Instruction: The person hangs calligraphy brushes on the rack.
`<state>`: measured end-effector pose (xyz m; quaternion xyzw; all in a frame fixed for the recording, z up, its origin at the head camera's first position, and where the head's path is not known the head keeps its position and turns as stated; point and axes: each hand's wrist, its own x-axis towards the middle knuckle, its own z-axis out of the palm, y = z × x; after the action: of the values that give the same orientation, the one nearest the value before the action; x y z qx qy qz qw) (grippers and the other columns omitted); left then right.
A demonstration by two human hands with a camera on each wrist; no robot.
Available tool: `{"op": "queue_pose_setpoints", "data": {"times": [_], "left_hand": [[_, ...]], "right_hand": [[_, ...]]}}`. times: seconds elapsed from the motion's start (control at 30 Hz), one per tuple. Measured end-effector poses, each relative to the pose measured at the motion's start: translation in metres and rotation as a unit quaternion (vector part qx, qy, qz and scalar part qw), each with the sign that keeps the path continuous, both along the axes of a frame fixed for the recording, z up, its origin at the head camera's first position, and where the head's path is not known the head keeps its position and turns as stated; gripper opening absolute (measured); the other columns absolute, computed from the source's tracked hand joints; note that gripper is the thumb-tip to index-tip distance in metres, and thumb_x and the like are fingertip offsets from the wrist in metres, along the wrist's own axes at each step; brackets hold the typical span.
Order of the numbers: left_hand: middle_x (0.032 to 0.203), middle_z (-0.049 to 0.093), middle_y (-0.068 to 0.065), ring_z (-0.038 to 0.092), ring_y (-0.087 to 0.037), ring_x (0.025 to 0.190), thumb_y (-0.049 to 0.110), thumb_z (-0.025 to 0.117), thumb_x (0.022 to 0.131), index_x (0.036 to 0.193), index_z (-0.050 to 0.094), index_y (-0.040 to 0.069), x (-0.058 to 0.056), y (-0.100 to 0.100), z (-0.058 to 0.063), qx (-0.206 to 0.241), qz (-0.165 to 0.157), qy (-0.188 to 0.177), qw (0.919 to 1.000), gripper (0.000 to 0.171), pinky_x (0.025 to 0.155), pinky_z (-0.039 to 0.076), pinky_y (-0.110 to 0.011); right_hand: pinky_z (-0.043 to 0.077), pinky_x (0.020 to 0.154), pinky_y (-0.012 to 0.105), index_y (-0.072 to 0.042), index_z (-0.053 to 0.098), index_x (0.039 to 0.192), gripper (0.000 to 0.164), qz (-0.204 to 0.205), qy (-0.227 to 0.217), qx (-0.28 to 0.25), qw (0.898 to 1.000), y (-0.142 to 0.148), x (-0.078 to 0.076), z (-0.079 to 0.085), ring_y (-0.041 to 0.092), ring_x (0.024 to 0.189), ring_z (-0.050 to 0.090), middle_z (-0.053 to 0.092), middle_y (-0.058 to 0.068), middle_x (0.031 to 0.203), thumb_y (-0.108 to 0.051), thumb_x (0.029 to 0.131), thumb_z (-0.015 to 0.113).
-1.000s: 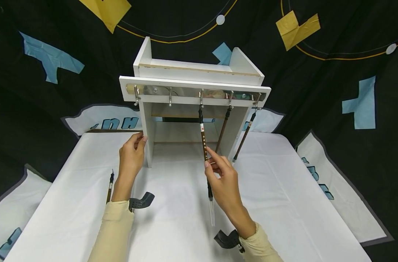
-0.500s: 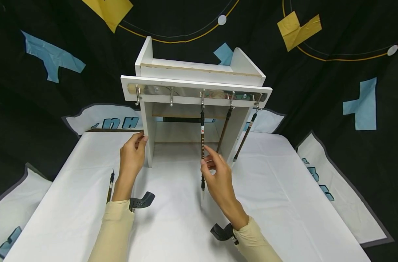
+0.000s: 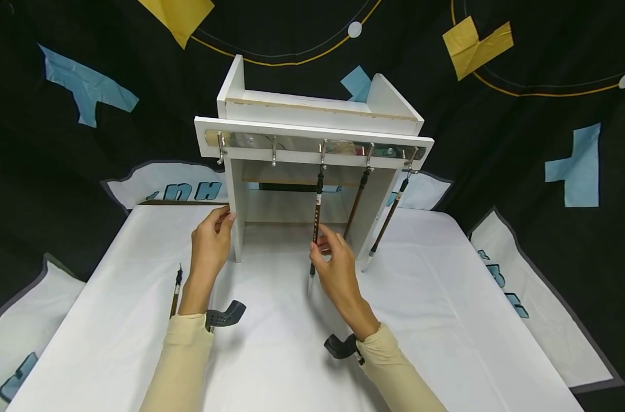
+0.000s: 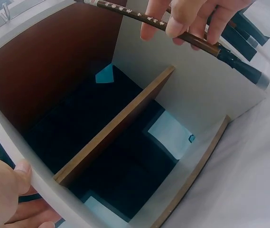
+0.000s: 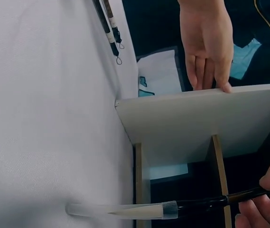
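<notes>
A brush [image 3: 176, 293] lies flat on the white tabletop [image 3: 111, 320], just left of the left arm, and the right wrist view shows two brushes lying there side by side. The left hand [image 3: 209, 243] rests on the left wall of the white rack [image 3: 235, 206]. Its fingers [image 5: 206, 71] are straight and close together, with the tips on the wall's edge. Right of those fingers the rack is open, and inside it is a brown shelf board [image 4: 120, 123]. A row of metal hooks [image 3: 273, 153] runs along the top of the rack. From the middle hook hangs a dark brush [image 3: 316, 220]. The right hand [image 3: 333, 266] pinches this brush low on its stick, with the fingers [image 4: 172, 23] curled round it. Below those fingers is the brush's pale tip in a clear cap [image 5: 125, 209]. Right of the right hand, two more brushes [image 3: 355, 203] [image 3: 389, 216] hang from the next hooks, near each other
</notes>
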<state>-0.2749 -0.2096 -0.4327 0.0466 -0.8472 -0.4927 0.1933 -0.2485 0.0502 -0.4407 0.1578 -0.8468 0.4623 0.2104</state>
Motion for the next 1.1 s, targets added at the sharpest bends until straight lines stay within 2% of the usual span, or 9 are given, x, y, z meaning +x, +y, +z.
{"op": "queue_pose_setpoints", "data": {"times": [0.33, 0.7, 0.97, 1.1], "left_hand": [[0.141, 0.066, -0.022, 0.064, -0.04, 0.127, 0.035, 0.048, 0.114, 0.149, 0.057, 0.004, -0.001, -0.001, 0.002, 0.004, -0.002, -0.002, 1.0, 0.048, 0.106, 0.053, -0.058], [0.139, 0.066, -0.022, 0.065, -0.04, 0.126, 0.033, 0.05, 0.114, 0.147, 0.058, 0.003, 0.0, 0.0, 0.001, 0.003, -0.001, -0.001, 1.0, 0.046, 0.106, 0.053, -0.057], [0.14, 0.066, -0.022, 0.065, -0.041, 0.127, 0.034, 0.048, 0.114, 0.149, 0.056, 0.003, 0.001, -0.001, -0.002, 0.002, -0.003, -0.006, 1.0, 0.048, 0.106, 0.053, -0.059], [0.139, 0.066, -0.021, 0.065, -0.04, 0.126, 0.035, 0.048, 0.114, 0.149, 0.057, 0.004, -0.003, -0.002, 0.001, -0.001, -0.002, -0.001, 1.0, 0.048, 0.106, 0.053, -0.059]], "right_hand": [[0.061, 0.089, 0.043, -0.002, 0.063, 0.14, 0.039, -0.004, 0.0, 0.015, 1.0, -0.004, -0.008, 0.0, 0.029, 0.1, 0.071, 0.07, 0.012, 0.108, -0.014, 0.104, 0.069], [0.062, 0.089, 0.043, -0.007, 0.07, 0.131, 0.034, -0.011, -0.024, 0.007, 1.0, -0.006, -0.016, -0.006, 0.029, 0.099, 0.073, 0.073, 0.01, 0.106, -0.022, 0.101, 0.074], [0.061, 0.09, 0.045, -0.006, 0.07, 0.131, 0.036, 0.006, -0.042, 0.016, 0.999, -0.001, -0.013, -0.016, 0.03, 0.101, 0.073, 0.075, 0.011, 0.108, -0.025, 0.1, 0.076], [0.061, 0.09, 0.044, -0.005, 0.072, 0.124, 0.03, 0.017, -0.052, 0.037, 0.998, 0.004, -0.016, -0.015, 0.03, 0.102, 0.072, 0.074, 0.011, 0.107, -0.024, 0.101, 0.075]]}}
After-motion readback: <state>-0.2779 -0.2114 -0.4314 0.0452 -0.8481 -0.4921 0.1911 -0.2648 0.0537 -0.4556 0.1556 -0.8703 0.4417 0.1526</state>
